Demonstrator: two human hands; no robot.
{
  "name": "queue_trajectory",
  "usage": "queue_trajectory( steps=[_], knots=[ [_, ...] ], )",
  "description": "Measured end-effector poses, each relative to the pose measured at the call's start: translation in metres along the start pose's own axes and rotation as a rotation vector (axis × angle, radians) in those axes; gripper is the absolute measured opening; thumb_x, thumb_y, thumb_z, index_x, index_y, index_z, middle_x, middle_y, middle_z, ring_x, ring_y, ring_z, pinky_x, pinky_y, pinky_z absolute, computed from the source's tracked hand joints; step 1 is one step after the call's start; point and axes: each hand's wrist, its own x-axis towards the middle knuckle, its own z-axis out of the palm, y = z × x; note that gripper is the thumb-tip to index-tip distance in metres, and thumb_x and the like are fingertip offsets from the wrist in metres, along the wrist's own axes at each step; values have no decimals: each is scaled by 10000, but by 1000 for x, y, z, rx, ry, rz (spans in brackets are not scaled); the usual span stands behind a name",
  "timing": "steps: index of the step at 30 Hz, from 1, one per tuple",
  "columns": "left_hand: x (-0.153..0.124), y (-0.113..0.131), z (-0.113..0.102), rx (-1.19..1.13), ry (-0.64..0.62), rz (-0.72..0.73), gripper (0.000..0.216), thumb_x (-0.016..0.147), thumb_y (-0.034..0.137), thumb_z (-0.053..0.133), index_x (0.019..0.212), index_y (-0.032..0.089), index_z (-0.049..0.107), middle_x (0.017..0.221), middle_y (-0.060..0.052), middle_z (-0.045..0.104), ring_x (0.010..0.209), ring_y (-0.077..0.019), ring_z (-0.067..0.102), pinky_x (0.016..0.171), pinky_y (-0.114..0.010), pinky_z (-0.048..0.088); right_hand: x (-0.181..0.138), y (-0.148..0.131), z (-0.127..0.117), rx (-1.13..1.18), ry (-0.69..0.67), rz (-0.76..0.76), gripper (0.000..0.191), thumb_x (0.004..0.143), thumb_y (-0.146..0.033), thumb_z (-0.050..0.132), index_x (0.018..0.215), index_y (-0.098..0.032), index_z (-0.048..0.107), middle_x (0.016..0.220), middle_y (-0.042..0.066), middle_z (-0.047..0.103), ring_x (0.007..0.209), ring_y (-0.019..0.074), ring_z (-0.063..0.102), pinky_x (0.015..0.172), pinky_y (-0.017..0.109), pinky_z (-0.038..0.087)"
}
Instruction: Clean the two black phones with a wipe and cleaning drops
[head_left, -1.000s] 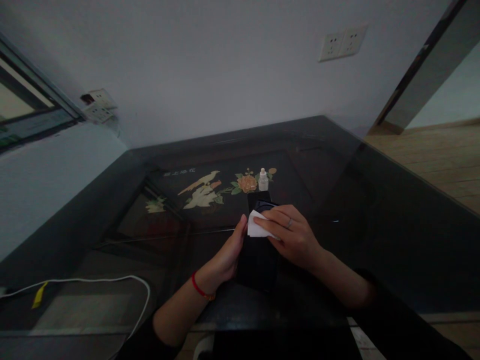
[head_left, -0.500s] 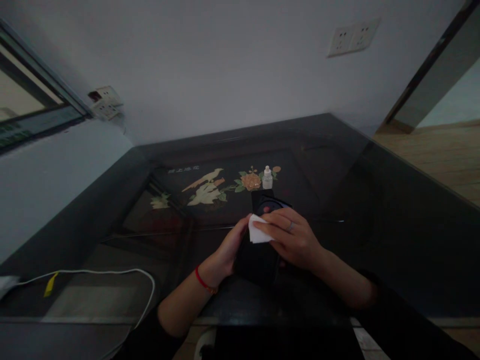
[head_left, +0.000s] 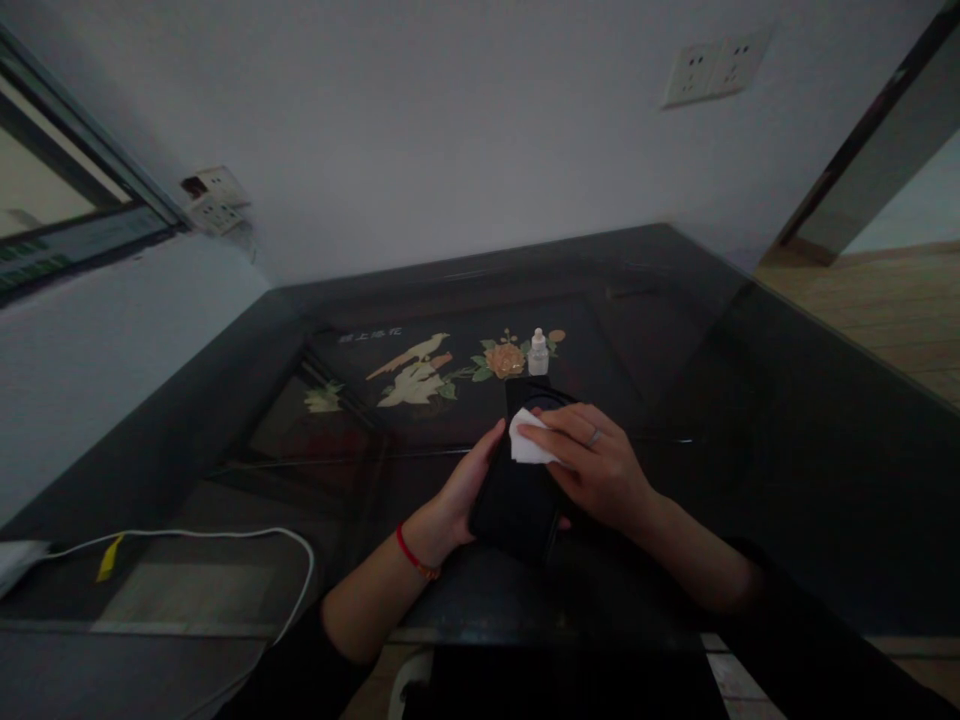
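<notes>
My left hand (head_left: 466,490) grips the left side of a dark phone (head_left: 517,490) held just above the dark glass table (head_left: 750,420). A red cord circles that wrist. My right hand (head_left: 596,465), with a ring on one finger, presses a small white wipe (head_left: 527,446) against the upper part of the phone's surface with its fingers together. The phone's top end, with a round camera ring, shows beyond the fingers.
A small white dropper bottle (head_left: 538,353) stands just behind the phone, on the bird-and-flower inlay (head_left: 427,365). A white cable (head_left: 225,535) with a yellow tag loops at the left. Wall sockets (head_left: 716,68) sit above; wooden floor at right.
The right hand with the wipe has slid up the phone, away from me, and a little right. The left hand keeps its hold. My head shifted slightly.
</notes>
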Motion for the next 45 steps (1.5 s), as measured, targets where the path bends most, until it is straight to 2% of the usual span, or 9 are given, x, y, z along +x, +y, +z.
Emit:
queue_trajectory(
  steps=[4,8,13,17,20,28,35,42,45],
  knots=[
    [0,-1,1,3,14,-27,579,941,549,283,1025,117,659,860,-134,733,761,-263,698,766,-466,517,0,4,-1,-16,-24,52,331,849,-75,481,1119,-172,646,969,99,662,868,215,591,737,374,519],
    [1,-1,-1,1,114,78,452,930,468,410,994,111,681,716,-63,716,610,-160,657,732,-294,504,1,-17,3,42,-73,-109,260,868,-127,463,1036,-139,661,910,90,680,840,201,600,729,354,516],
    [1,1,1,32,57,96,542,923,520,384,1047,87,688,797,-86,728,755,-200,677,832,-321,486,0,-34,7,158,-113,-253,258,919,-188,435,1044,-118,649,889,71,694,805,171,603,721,316,505],
    [1,0,4,-37,147,126,484,946,460,379,917,99,701,630,-42,678,528,-137,594,714,-275,479,-2,-17,6,59,-50,-108,255,882,-137,472,1067,-121,648,915,96,682,837,200,604,714,341,505],
    [2,0,3,-59,171,159,444,941,443,405,937,106,695,644,-41,682,549,-139,607,707,-268,473,-2,-9,6,8,-26,10,307,864,-95,477,1117,-156,640,947,95,680,863,206,607,713,353,501],
    [5,1,-5,21,3,130,665,931,563,306,1188,40,626,1005,-154,720,906,-220,672,914,-327,450,-4,-32,9,222,-86,-275,253,907,-167,452,1057,-107,648,897,72,700,839,173,610,766,332,479],
    [0,3,2,-14,150,153,548,951,488,340,1217,93,610,867,-97,736,731,-196,680,832,-326,475,-4,-3,3,20,-8,24,292,861,-97,493,1095,-173,651,932,83,685,837,193,602,684,336,477],
    [-1,7,7,8,79,165,705,954,543,206,1210,19,604,953,-152,725,889,-227,676,922,-333,442,-6,-34,7,235,-61,-266,268,906,-168,460,1095,-124,644,905,69,692,820,162,597,723,319,461],
    [-2,8,6,-10,132,183,645,961,510,241,1231,42,593,943,-139,726,820,-215,680,898,-340,454,-7,-23,6,145,-58,-146,279,905,-165,465,1115,-154,646,948,79,690,840,173,598,725,327,472]
  ],
)
